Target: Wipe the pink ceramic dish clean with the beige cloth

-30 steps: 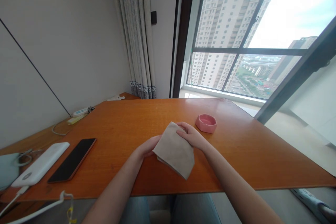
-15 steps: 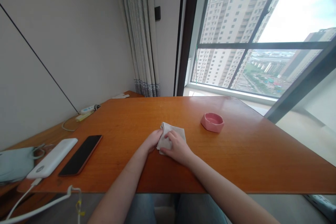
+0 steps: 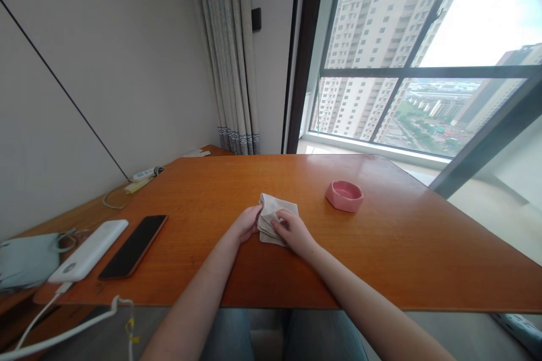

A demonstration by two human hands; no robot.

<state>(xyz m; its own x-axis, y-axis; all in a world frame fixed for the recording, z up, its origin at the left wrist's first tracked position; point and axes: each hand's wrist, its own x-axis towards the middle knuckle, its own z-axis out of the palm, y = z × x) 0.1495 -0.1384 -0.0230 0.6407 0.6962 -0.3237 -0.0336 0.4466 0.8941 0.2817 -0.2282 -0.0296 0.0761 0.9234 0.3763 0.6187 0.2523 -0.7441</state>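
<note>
- Grey wall [image 3: 105,67]: along table's [image 3: 203,197] left.
- White power bank [image 3: 91,249], phone [image 3: 133,247]: table's left end.
- Curtain [image 3: 231,67]: beyond table.
- Left hand [image 3: 248,224]: grasping folded cloth [image 3: 277,203], mid-table.
- Right hand [image 3: 296,234]: fingers on cloth; grip unclear.
- Pink bowl [image 3: 344,202]: table's right half.
- Window [image 3: 359,73]: beyond table, right.

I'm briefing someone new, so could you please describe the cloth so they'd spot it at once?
Find the orange-brown table. Near its middle, the left hand and right hand touch the cloth: pale, folded fabric, unlike the pink dish to its right.
</note>
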